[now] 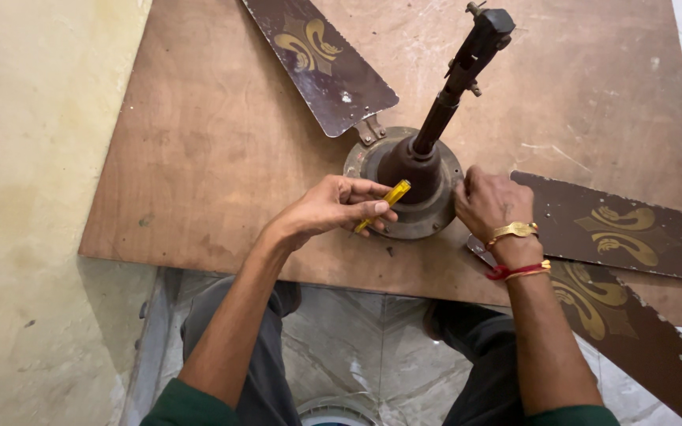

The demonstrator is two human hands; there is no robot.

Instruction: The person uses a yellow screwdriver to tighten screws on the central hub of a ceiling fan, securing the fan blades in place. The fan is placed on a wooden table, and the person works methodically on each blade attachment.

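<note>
Working on ceiling fan motor [404,177], frame centre, on brown board [199,158]. Left hand [333,207] pinches yellow screwdriver [383,203] at rim; right hand [489,201] fisted against the housing. All three blades [321,55] look attached; housing not opened.

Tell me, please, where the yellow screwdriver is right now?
In the head view, the yellow screwdriver is gripped in the left hand, against the near-left rim of the fan motor housing.

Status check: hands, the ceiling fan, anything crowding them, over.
Left hand grips a yellow screwdriver, tip at the fan motor rim. Right hand closed on the motor's far edge. Fan blades spread over the wooden board; downrod juts upward.
</note>
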